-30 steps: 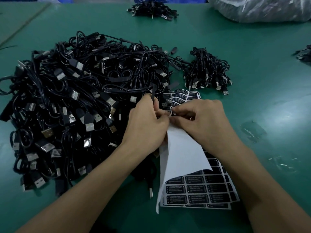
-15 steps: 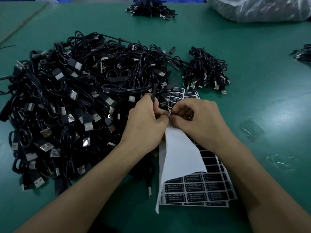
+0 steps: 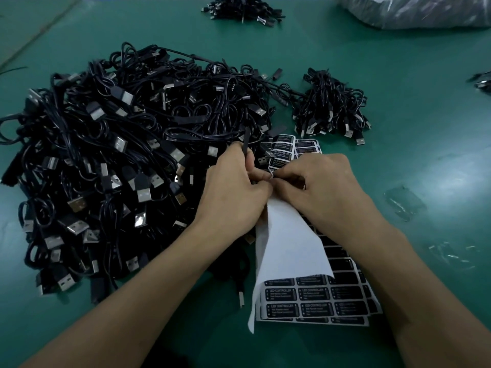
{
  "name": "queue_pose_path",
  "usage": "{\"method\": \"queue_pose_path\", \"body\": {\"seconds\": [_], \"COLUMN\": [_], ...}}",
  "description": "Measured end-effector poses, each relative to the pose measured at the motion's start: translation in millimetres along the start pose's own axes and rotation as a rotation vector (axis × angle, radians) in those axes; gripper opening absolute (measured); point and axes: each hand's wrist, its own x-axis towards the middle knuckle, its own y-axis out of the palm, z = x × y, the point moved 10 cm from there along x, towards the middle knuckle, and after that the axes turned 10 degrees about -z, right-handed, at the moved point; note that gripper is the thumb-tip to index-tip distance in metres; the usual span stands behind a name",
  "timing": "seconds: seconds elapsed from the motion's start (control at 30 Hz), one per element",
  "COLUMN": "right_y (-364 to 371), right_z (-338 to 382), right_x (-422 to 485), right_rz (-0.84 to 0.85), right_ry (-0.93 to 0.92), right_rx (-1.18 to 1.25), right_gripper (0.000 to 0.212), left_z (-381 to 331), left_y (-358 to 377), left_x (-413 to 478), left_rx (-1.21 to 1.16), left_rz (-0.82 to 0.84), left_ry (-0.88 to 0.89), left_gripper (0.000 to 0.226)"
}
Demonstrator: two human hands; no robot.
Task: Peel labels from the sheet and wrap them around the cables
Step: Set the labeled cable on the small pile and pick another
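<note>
Sheet (image 3: 316, 301) of black labels lies flat on the green surface (image 3: 425, 128), toward the near edge and a little right of its middle. Its left part is lifted and curls over, showing the white back, up to where the two hands meet. The far end of the sheet shows beyond the hands, just beside the pile.

The left hand (image 3: 233, 192) has its fingers curled round a thin black cable (image 3: 247, 139), whose end sticks up above the knuckles. The right hand (image 3: 318, 187) meets it fingertip to fingertip, pinching a small label (image 3: 271, 174) at the cable; most of the label is hidden by the fingers. Both forearms reach in from the near edge.

A large pile (image 3: 119, 160) of black USB cables covers the left half of the surface, touching the left hand. A smaller bundle (image 3: 332, 107) sits just right of the pile, beyond the sheet. Another heap (image 3: 241, 9) lies at the far edge, and a clear plastic bag (image 3: 414, 9) fills the far right corner. Clear scraps (image 3: 403, 201) lie toward the right edge.
</note>
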Motion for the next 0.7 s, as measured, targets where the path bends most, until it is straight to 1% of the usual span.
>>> {"method": "queue_pose_path", "body": {"seconds": [0.33, 0.47, 0.6, 0.7], "right_y": [0.0, -1.3, -7.0, -13.4], "right_z": [-1.6, -5.6, -3.2, -1.1], "right_x": [0.5, 1.7, -0.5, -0.6], "right_rz": [-0.031, -0.045, -0.044, -0.117], "right_ry": [0.015, 0.012, -0.003, -0.009], "right_rx": [0.004, 0.006, 0.080, 0.096], "right_gripper": [0.027, 0.026, 0.014, 0.009], "left_z": [0.1, 0.4, 3.3, 4.0], "left_y": [0.6, 0.1, -0.2, 0.1], "left_x": [1.4, 1.8, 0.8, 1.9], "left_rx": [-0.022, -0.024, -0.039, -0.040], "left_rz": [-0.007, -0.002, -0.014, -0.012], "left_ry": [0.009, 0.009, -0.015, -0.018], "left_gripper": [0.037, 0.036, 0.034, 0.035]}}
